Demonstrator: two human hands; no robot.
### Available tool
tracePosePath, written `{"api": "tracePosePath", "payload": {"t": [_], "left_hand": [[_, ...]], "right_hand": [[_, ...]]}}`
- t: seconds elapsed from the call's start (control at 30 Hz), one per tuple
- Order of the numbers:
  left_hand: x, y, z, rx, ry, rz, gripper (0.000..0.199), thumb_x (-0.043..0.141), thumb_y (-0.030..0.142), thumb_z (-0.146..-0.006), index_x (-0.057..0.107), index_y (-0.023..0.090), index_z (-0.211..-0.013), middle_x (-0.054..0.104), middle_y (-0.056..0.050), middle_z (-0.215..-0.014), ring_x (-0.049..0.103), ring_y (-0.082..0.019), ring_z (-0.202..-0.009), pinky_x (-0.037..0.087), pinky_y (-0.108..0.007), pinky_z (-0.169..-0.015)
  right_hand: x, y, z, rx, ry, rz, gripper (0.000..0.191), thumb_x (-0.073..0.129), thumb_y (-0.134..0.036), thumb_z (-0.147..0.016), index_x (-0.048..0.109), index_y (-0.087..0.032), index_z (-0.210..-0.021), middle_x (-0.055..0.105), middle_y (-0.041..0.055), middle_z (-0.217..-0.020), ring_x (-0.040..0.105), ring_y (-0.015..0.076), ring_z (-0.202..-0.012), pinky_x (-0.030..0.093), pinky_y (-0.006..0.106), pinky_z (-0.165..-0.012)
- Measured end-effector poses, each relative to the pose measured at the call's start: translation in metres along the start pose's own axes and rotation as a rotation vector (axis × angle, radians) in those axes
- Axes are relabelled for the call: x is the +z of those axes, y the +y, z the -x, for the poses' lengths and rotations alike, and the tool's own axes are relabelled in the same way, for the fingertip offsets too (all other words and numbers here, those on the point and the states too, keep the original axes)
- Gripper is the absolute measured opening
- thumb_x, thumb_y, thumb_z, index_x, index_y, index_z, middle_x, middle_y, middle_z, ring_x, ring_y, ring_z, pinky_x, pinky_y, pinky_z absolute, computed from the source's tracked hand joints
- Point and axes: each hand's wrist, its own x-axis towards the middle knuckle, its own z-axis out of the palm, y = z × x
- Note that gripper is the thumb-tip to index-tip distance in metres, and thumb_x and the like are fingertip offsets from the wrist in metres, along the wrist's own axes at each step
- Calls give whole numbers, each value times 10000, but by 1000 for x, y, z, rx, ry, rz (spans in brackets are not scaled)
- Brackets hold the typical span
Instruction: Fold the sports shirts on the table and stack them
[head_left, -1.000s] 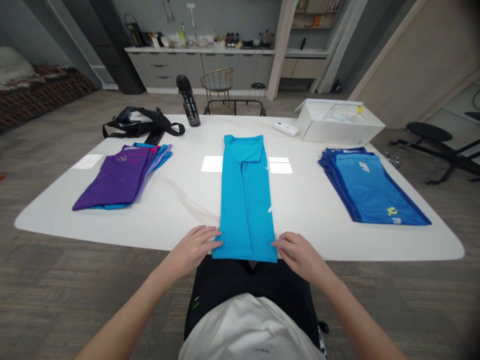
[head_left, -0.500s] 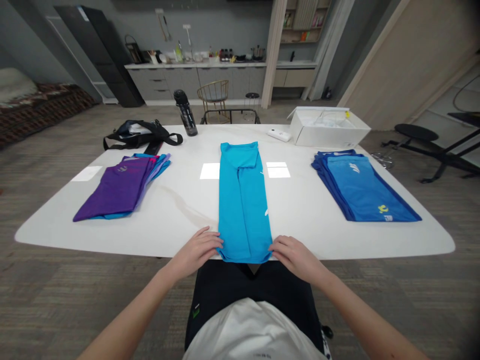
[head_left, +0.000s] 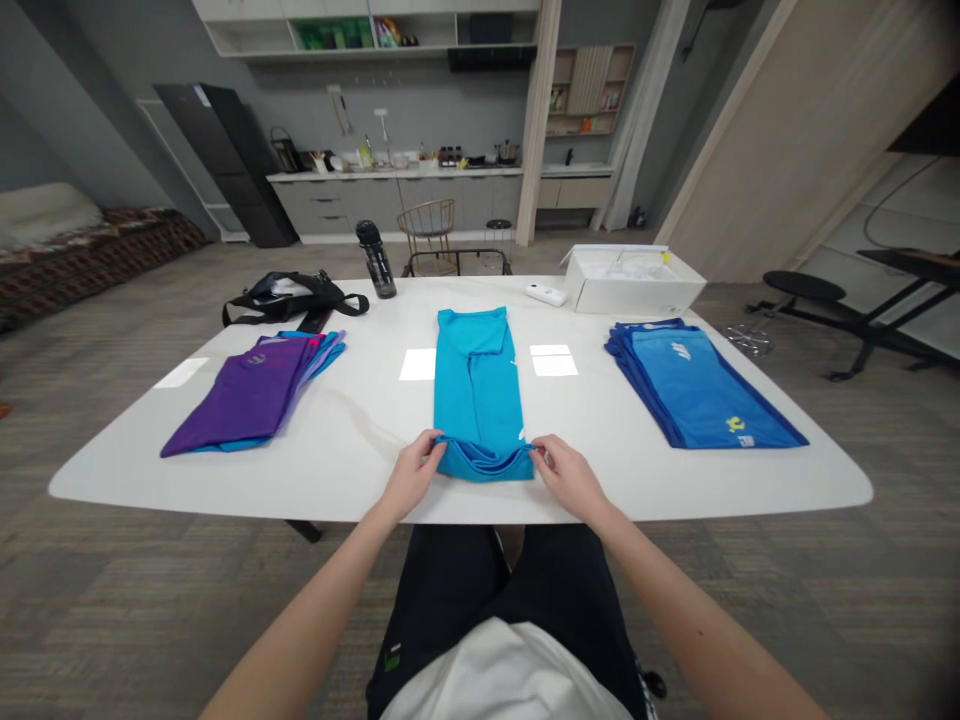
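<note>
A bright blue garment, folded into a long narrow strip, lies down the middle of the white table. Its near end is lifted and turned back toward the far side, making a sagging fold. My left hand pinches the left corner of that fold between thumb and fingers. At the right corner, my right hand grips the edge the same way. Whether it is a shirt or another kind of garment, the folded shape does not show.
Left on the table is a pile of folded purple clothes; right, a pile of folded blue clothes. Farther back are a black bag, a black bottle, a small white device and an open white box.
Both hands have taken up the garment's near end and moved it away from me, folding it back over the strip. The view has tilted upward.
</note>
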Motion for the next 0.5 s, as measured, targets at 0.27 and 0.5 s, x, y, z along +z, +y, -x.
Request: {"api": "tracePosePath", "payload": {"t": [0.27, 0.5], "left_hand": [[-2, -12, -57, -66, 55, 193, 273, 589, 449, -921, 637, 199, -1017, 663, 0, -867, 600, -157, -807, 464, -266, -757], [1, -9, -118, -352, -24, 742, 331, 731, 425, -781, 647, 211, -1021, 732, -19, -1016, 666, -200, -920, 518, -312, -837]], "right_hand": [[-4, 15, -59, -15, 32, 29, 239, 471, -357, -1004, 660, -221, -1058, 685, 40, -945, 623, 186, -764, 466, 314, -724], [-3, 33, -123, -47, -12, 14, 240, 473, -371, -1003, 659, -238, -1076, 690, 39, -967, 615, 190, -755, 468, 329, -743]]}}
